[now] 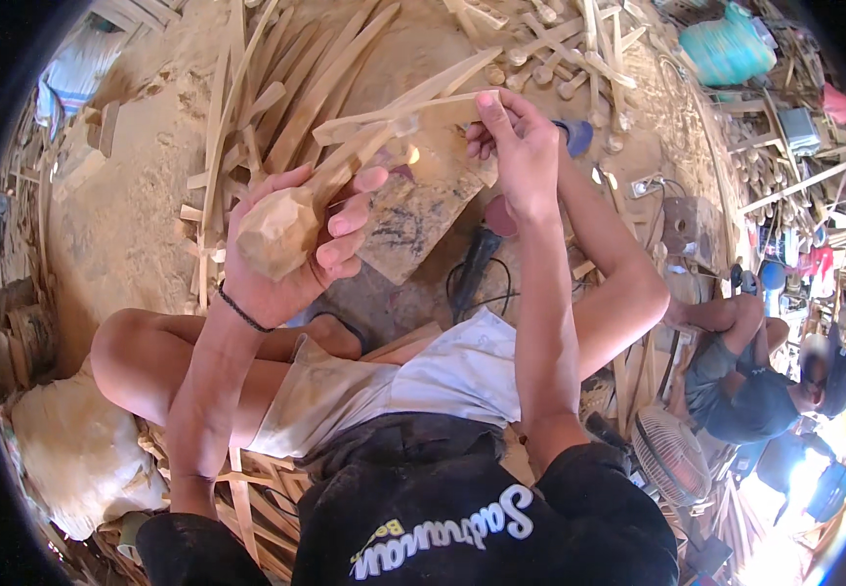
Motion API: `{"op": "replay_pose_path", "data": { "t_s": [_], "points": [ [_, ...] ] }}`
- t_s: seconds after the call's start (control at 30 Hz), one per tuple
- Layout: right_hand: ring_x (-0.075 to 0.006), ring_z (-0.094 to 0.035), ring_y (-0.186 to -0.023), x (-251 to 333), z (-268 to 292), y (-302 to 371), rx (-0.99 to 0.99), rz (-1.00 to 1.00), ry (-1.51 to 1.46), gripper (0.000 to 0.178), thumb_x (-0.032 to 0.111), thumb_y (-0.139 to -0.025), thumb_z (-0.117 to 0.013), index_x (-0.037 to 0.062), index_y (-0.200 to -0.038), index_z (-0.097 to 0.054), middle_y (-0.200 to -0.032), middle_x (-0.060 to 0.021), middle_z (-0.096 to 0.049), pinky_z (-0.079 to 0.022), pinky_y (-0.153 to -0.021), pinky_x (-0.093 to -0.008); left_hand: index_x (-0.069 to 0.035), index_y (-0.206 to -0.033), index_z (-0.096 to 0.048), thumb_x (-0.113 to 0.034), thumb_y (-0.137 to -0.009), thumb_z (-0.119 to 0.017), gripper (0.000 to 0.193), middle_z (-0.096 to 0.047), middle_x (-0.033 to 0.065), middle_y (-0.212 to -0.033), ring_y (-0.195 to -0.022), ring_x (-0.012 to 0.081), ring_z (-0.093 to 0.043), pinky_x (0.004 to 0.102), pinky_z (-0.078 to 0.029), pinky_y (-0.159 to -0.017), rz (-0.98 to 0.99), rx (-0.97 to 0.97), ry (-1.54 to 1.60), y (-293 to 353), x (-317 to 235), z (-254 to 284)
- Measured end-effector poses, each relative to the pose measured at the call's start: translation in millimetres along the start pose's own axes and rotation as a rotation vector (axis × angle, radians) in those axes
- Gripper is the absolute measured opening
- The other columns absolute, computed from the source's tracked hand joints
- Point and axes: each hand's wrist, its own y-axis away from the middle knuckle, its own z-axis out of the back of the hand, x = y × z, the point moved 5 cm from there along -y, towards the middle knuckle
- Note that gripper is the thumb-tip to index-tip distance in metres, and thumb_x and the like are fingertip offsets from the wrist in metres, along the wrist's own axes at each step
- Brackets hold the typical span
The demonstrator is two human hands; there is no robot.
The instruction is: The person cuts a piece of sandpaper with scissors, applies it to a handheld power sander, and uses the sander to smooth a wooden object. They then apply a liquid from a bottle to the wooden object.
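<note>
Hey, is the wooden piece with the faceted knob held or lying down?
Held: the left hand cups the faceted knob, fingers curled around it.

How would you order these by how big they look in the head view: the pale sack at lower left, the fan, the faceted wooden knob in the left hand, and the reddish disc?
1. Pale sack
2. Fan and wooden knob: too alike to rank
3. Reddish disc

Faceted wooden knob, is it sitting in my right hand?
No, the faceted wooden knob sits in your left hand, with fingers curled around it.
</note>
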Motion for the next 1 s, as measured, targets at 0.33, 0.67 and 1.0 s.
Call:
{"op": "replay_pose_path", "data": {
  "t_s": [0.33, 0.67, 1.0],
  "points": [
    [-0.009, -0.061, -0.063, 0, -11, -10, -0.023, -0.018, -0.04, 0.046, 0.034, -0.098, -0.075, -0.008, -0.116, -0.068, -0.075, -0.0045, -0.067, -0.05, -0.061, -0.024, 0.011, -0.146, -0.042, -0.043, -0.107, -0.033, 0.067, -0.052, 0.0074, -0.082, -0.05, 0.0135, -0.046, 0.0285, -0.041, -0.049, -0.031, -0.014, -0.062, 10, -2, 8],
    [-0.0063, -0.058, -0.063, 20, -20, 3, 0.016, 0.066, 0.007, 0.042, 0.026, -0.097, -0.076, -0.0091, -0.117, -0.068, -0.074, -0.0024, -0.066, -0.049, -0.058, -0.023, 0.012, -0.141, -0.044, -0.041, -0.104, -0.038, 0.065, -0.054, 0.0119, -0.082, -0.047, 0.0199, -0.051, 0.0301, -0.043, -0.05, 0.001, 0.157, -0.165, 25, -2, 25],
    [-0.0062, -0.059, -0.066, 78, -24, 26, 0.035, 0.239, 0.231, 0.036, 0.013, -0.092, -0.081, -0.0041, -0.122, -0.072, -0.086, -0.0029, -0.071, -0.05, -0.06, -0.0212, 0.005, -0.144, -0.045, -0.042, -0.103, -0.042, 0.062, -0.057, 0.0146, -0.084, -0.051, 0.0287, -0.057, 0.0396, -0.05, -0.056, 0.117, 0.227, -0.306, 32, 15, 35]
  ]
}}
